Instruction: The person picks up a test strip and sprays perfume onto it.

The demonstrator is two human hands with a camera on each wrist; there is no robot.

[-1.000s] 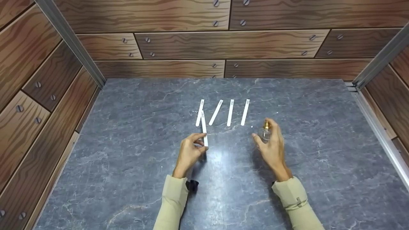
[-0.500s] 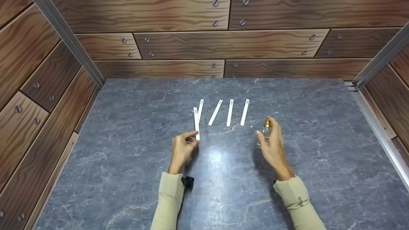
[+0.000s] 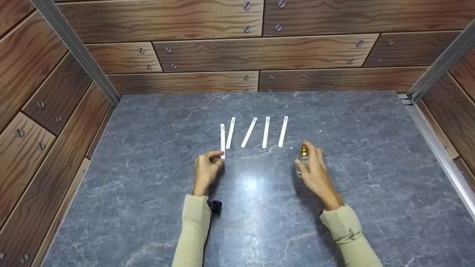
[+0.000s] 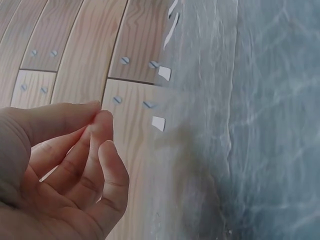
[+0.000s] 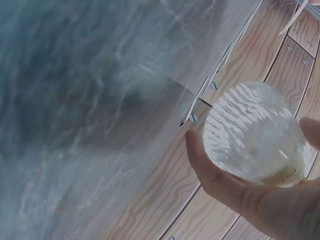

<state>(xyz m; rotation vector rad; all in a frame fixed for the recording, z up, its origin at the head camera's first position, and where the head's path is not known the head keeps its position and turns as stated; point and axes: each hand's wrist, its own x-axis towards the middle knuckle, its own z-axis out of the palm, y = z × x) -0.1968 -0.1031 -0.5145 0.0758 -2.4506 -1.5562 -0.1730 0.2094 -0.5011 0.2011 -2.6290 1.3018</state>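
In the head view my left hand [image 3: 207,170] pinches the near end of a white paper test strip [image 3: 222,138] between thumb and fingers. That strip points away from me, just left of several similar strips [image 3: 266,132] laid out on the table. My right hand [image 3: 316,173] grips a perfume bottle [image 3: 304,150] with a gold spray top, right of the strips. The right wrist view shows its ribbed clear glass base [image 5: 252,135] between thumb and fingers. In the left wrist view the fingertips [image 4: 102,120] meet; the pinched strip is hard to make out there.
The grey marbled table [image 3: 148,178] reaches back to a wood-patterned wall [image 3: 207,55]. Similar panels stand at the left and right, with metal rails [image 3: 445,137] at the corners and right edge. Small white specks lie near the bottle.
My left hand has carried its strip leftward and slightly away from me, so it no longer overlaps the leftmost lying strip. The bottle in my right hand has shifted slightly left and nearer me.
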